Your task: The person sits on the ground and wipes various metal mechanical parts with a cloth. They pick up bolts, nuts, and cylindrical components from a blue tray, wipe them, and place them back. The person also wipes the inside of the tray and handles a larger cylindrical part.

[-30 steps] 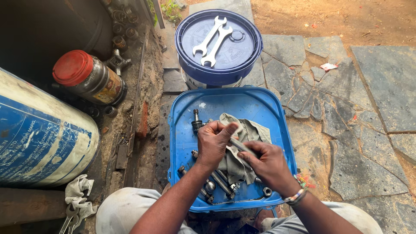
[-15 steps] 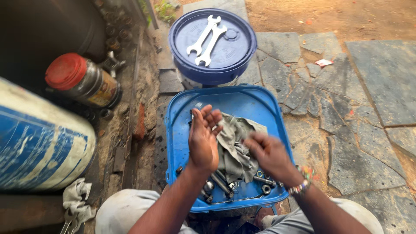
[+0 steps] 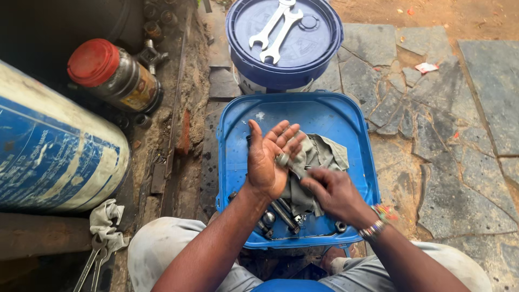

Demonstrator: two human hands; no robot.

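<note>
Metal part (image 3: 283, 160): small grey piece, perhaps a socket or bolt, lying across the left fingers; its long axis seems to run down-right toward the right hand.
Left hand (image 3: 268, 162): open, palm up, fingers spread, nearer the part.
Right hand (image 3: 335, 193): closed around the grey rag (image 3: 319, 157), fingertips just beside the part.
Blue tray (image 3: 335, 116): under both hands, sockets at its near edge.
Blue bucket lid (image 3: 294, 46): beyond the tray, two spanners on it.
</note>
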